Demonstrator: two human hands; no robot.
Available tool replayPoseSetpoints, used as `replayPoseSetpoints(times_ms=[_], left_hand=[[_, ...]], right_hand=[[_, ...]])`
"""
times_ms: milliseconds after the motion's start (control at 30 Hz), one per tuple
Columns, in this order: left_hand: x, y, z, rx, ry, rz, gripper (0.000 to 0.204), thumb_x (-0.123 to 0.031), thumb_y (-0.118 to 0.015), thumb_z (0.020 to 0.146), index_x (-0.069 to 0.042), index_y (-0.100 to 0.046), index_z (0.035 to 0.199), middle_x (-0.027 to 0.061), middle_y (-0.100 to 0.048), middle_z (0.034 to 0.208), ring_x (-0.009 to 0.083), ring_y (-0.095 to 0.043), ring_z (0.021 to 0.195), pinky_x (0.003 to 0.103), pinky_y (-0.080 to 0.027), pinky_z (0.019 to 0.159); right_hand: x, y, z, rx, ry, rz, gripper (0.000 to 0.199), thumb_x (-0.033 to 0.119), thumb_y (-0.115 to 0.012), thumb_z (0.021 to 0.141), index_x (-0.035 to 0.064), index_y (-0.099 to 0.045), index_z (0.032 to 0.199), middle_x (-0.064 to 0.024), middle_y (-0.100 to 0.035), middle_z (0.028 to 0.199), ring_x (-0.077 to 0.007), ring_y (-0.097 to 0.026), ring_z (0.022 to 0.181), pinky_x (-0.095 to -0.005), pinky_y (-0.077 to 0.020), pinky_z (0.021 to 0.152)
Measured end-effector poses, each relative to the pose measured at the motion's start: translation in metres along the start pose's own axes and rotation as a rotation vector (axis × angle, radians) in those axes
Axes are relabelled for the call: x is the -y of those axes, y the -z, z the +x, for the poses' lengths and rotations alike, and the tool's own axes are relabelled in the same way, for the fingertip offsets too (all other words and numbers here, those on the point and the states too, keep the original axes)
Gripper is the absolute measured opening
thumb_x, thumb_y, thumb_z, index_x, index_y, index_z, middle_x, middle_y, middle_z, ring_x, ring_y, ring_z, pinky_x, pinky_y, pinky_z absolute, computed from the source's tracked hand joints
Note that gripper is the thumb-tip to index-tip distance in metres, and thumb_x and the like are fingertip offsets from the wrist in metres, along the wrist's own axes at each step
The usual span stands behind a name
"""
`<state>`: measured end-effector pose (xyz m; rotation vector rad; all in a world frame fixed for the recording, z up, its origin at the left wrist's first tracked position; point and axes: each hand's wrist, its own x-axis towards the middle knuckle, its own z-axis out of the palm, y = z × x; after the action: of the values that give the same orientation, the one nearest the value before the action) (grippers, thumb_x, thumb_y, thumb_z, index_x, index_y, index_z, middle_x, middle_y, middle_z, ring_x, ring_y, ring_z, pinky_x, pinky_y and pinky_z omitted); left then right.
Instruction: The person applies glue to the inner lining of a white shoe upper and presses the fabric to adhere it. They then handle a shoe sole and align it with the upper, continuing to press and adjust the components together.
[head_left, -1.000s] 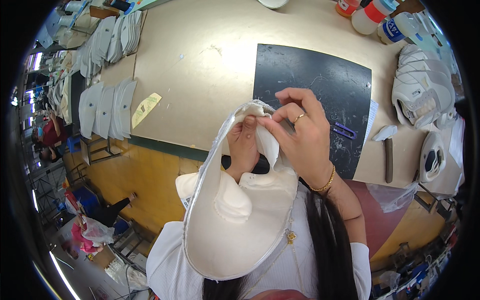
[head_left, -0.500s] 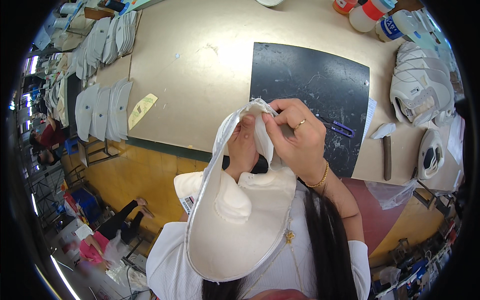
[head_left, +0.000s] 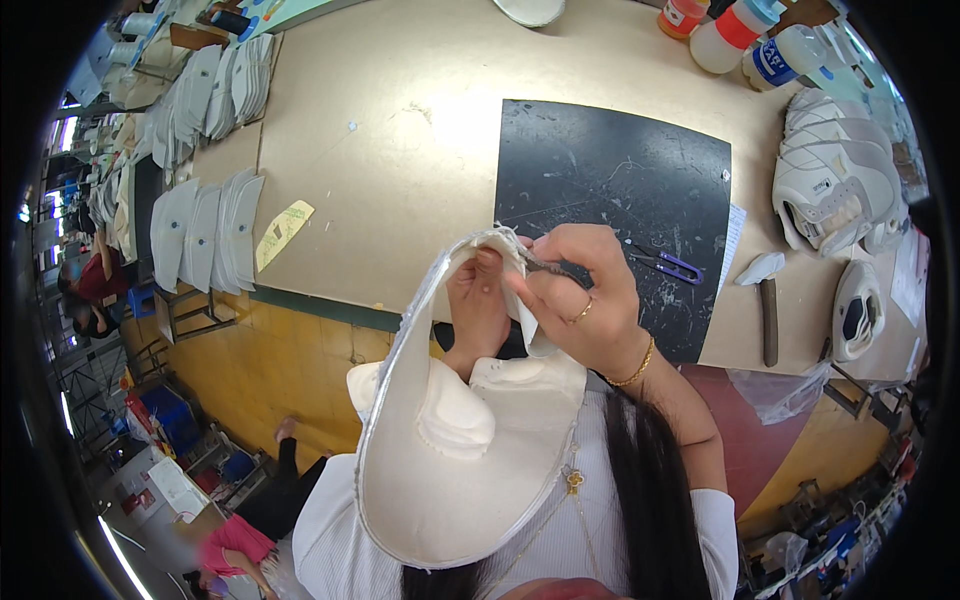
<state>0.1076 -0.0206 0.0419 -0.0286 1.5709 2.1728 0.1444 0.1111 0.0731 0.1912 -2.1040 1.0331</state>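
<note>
Both our left hand (head_left: 480,315) and right hand (head_left: 592,303) grip the white shoe upper (head_left: 440,510) with fingers at its far edge, which could crease if we pull unevenly.

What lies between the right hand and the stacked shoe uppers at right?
Between the right hand and the uppers, the head view shows purple snips on the black mat, then a strip of paper at its edge.

Tan tabletop (head_left: 380,210), black mat (head_left: 600,165), yellow template (head_left: 283,235), brown rod (head_left: 769,322), stacked white shoe uppers (head_left: 835,180)
</note>
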Motion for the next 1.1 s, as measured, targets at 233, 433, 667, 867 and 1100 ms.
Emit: replayPoseSetpoints(times_ms=[233, 433, 667, 867, 1100], left_hand=[[0.006, 0.004, -0.004, -0.075, -0.055, 0.106, 0.030, -0.032, -0.054, 0.101, -0.004, -0.063, 0.103, 0.0018, -0.065, 0.095, 0.0091, -0.059, 0.087, 0.024, -0.049, 0.077], [0.029, 0.025, 0.001, 0.024, -0.019, -0.144, 0.022, -0.023, -0.054, 0.101, -0.004, -0.062, 0.110, 0.0048, -0.065, 0.102, 0.0112, -0.059, 0.093, 0.027, -0.049, 0.082], [0.010, 0.011, 0.000, -0.039, 0.043, 0.254, 0.024, -0.024, -0.049, 0.103, -0.002, -0.057, 0.111, 0.0041, -0.062, 0.103, 0.0105, -0.059, 0.093, 0.025, -0.050, 0.079], [-0.002, 0.010, 0.001, 0.027, -0.159, 0.113, 0.029, -0.023, -0.053, 0.101, -0.001, -0.054, 0.120, 0.0127, -0.061, 0.117, 0.0204, -0.060, 0.105, 0.032, -0.048, 0.093], [-0.029, 0.018, 0.011, 0.235, -0.334, 0.022, 0.031, -0.023, -0.056, 0.099, 0.002, -0.054, 0.117, 0.0192, -0.061, 0.121, 0.0248, -0.061, 0.110, 0.036, -0.049, 0.097]], right_hand=[[0.015, 0.002, 0.011, 0.026, -0.073, -0.079, 0.021, 0.007, -0.078, 0.072, 0.0051, -0.058, 0.080, -0.0074, -0.062, 0.090, -0.0245, -0.060, 0.079, -0.0352, -0.0480, 0.067], [0.026, 0.007, 0.018, 0.008, -0.429, 0.034, 0.027, 0.011, -0.080, 0.071, 0.0065, -0.059, 0.089, -0.0052, -0.062, 0.084, -0.0216, -0.058, 0.074, -0.0341, -0.0465, 0.067], [0.022, 0.011, 0.036, 0.112, -0.357, -0.095, 0.034, 0.014, -0.080, 0.071, 0.0082, -0.062, 0.098, -0.0003, -0.059, 0.077, -0.0193, -0.054, 0.070, -0.0328, -0.0400, 0.070], [0.022, 0.005, 0.036, 0.101, -0.285, -0.091, 0.034, 0.012, -0.079, 0.073, 0.0076, -0.064, 0.103, -0.0012, -0.057, 0.075, -0.0196, -0.053, 0.070, -0.0332, -0.0391, 0.069], [0.027, 0.001, 0.030, 0.112, -0.260, -0.106, 0.036, 0.008, -0.084, 0.068, 0.0062, -0.063, 0.097, -0.0048, -0.064, 0.081, -0.0201, -0.060, 0.074, -0.0318, -0.0460, 0.068]])
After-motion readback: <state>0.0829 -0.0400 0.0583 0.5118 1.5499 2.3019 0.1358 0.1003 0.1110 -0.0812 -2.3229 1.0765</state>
